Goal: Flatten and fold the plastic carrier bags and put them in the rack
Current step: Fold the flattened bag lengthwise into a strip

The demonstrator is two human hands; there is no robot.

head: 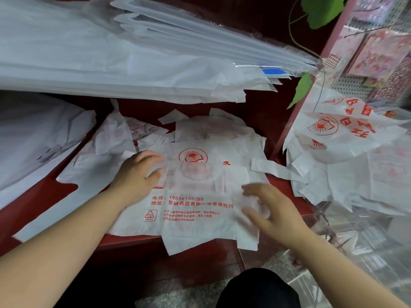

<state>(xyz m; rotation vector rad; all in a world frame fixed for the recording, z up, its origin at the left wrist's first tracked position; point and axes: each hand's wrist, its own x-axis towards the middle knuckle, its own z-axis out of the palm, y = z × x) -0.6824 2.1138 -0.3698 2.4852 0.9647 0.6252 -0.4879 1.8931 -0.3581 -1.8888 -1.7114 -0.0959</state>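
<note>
A white carrier bag (195, 210) with red print lies flat on the dark red shelf (44, 203), partly folded over itself, its lower corner hanging past the front edge. My left hand (138, 172) rests on the bag's left part, fingers bent and pressing the plastic. My right hand (269, 210) is blurred over the bag's right side, fingers spread and slightly curled, touching the plastic. More white bags (115, 143) lie crumpled behind and to the left.
A heap of printed bags (347, 156) lies on the glass counter at right. Stacked white and clear plastic sheets (133, 52) fill the upper shelf. A red upright post (295, 121) divides shelf and counter. Green leaves (300, 90) hang near it.
</note>
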